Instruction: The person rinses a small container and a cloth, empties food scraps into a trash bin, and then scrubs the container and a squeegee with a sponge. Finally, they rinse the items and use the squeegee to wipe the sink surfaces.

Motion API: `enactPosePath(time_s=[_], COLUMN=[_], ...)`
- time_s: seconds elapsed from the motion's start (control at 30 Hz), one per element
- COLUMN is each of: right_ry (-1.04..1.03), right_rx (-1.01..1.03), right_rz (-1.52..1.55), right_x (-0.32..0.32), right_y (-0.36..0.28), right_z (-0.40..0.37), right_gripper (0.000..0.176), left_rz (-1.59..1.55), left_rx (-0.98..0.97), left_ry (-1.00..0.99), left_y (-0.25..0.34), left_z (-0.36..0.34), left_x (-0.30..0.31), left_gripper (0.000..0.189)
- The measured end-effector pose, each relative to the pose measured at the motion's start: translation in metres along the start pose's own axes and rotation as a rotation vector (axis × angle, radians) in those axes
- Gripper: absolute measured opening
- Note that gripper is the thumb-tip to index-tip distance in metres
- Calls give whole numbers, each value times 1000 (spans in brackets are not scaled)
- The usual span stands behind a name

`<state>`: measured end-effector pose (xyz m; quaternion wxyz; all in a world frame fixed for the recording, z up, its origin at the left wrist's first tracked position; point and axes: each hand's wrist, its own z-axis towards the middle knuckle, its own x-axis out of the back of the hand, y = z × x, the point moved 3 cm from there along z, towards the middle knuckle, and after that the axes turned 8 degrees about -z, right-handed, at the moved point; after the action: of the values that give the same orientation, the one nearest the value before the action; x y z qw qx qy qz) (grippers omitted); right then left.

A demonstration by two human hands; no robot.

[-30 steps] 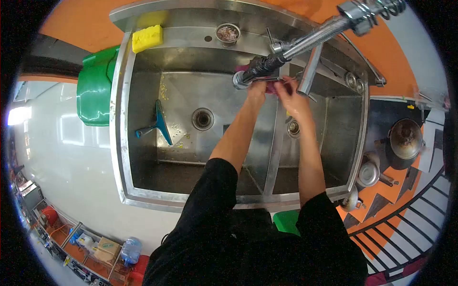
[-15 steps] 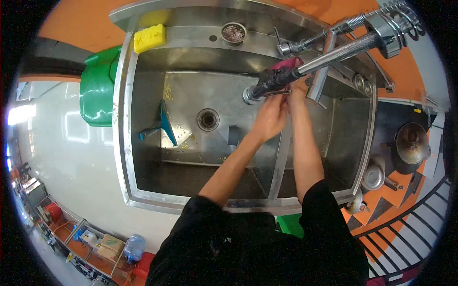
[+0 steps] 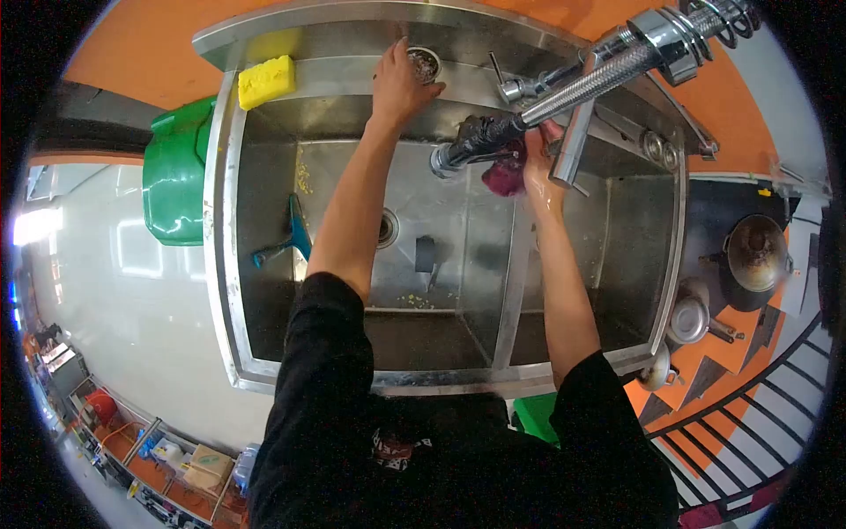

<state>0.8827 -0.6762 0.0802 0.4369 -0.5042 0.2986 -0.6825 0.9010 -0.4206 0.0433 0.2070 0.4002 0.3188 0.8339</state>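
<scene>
At the sink's back ledge, my left hand point(image 3: 401, 86) reaches to a small round metal bowl point(image 3: 426, 63) with grainy contents. Its thumb and fingers are spread at the bowl's near and left sides; firm contact is hard to make out. Behind the spray faucet point(image 3: 480, 145), my wet right hand point(image 3: 539, 167) holds a dark red cloth point(image 3: 505, 179) over the sink divider. The faucet hides part of the cloth and of the right fingers.
A yellow sponge point(image 3: 266, 82) rests on the back left ledge. In the left basin are a blue squeegee point(image 3: 298, 231), a drain point(image 3: 386, 229), a dark grey piece point(image 3: 426, 254) and yellow food bits. A green bin point(image 3: 179, 176) stands left, pans point(image 3: 756, 251) at right.
My left hand has left the cloth and moved back and left to the small bowl. My right hand stays near the faucet, and the red cloth now hangs lower beside it.
</scene>
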Motion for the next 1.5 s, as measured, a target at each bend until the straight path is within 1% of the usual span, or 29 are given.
enactPosePath(time_s=[0.1,0.17,0.2,0.23,0.3,0.37,0.43,0.47,0.53,0.6,0.67,0.7,0.73,0.77,0.8,0.83,0.9,0.93,0.97,1.03,1.07,1.13,1.17,1.23,1.3,1.37,1.43,1.47,1.5], right_ry=[-11,-103,-107,-108,-165,-106,-7,-13,-290,-673,-777,-791,-714,-635,-701,-716,-584,-519,-548,-363,-364,-266,-259,-150,-101,-29,114,158,179], right_rx=[106,-218,-241,-240,-210,-408,-1,11,-132,-181,-156,-142,-81,-22,-35,-7,-638,-936,-941,-43,-37,-451,-451,-310,-345,-397,-546,-626,-630], right_rz=[-174,121,282,280,-266,-380,-715,-693,-260,-51,-35,-13,38,82,71,78,1003,1455,1451,260,262,843,845,96,-23,-124,-42,-254,-254], right_x=[23,31,39,51,71,89,105,103,85,50,9,-13,-36,-51,-63,-78,-109,-114,-123,-132,-137,-149,-162,-166,-166,-164,-162,-157,-157], right_y=[-12,-6,14,39,80,79,57,51,35,-9,-66,-76,-80,-83,-86,-83,-74,-89,-85,-72,-90,-129,-135,-129,-131,-139,-143,-170,-182], right_z=[-4,-9,-14,-22,-36,-63,-86,-100,-128,-160,-186,-200,-214,-228,-237,-246,-267,-273,-286,-304,-313,-334,-344,-357,-371,-387,-400,-403,-401], right_gripper=[27,32,41,41,48,46,42,42,40,45,58,58,65,72,85,85,80,69,69,63,63,77,77,92,93,94,93,92,92], left_rz=[23,17,18,15,-113,-162,-191,-178,-133,-106,-140,-142,-140,-132,-125,-116,-137,-170,-170,-169,-265,-365,-376,-403,-365,-405,-391,-362,-352], left_rx=[96,151,213,214,100,85,81,99,124,122,203,253,347,355,364,371,379,379,286,192,203,209,166,138,-34,133,440,521,540], left_ry=[-73,-86,-103,-102,-73,-69,-64,-103,-120,-111,-177,-206,-314,-305,-319,-322,-315,-344,-333,-317,-372,-439,-409,-377,-263,-166,-214,-206,-98], left_y=[-2,3,5,7,14,21,28,32,45,62,64,66,75,81,82,83,83,78,65,48,49,39,31,9,-21,-58,-94,-108,-148], left_z=[6,8,2,-2,-10,-21,-41,-50,-74,-108,-151,-170,-182,-199,-212,-219,-237,-243,-252,-261,-259,-262,-262,-275,-284,-303,-322,-333,-358], left_x=[-10,-8,-5,-1,11,25,49,60,91,122,135,141,151,158,162,170,193,203,204,222,243,297,328,386,469,549,625,662,682], left_gripper=[82,81,81,81,80,79,79,82,84,85,85,86,88,88,87,86,84,82,82,82,80,78,76,74,66,57,53,47,42])
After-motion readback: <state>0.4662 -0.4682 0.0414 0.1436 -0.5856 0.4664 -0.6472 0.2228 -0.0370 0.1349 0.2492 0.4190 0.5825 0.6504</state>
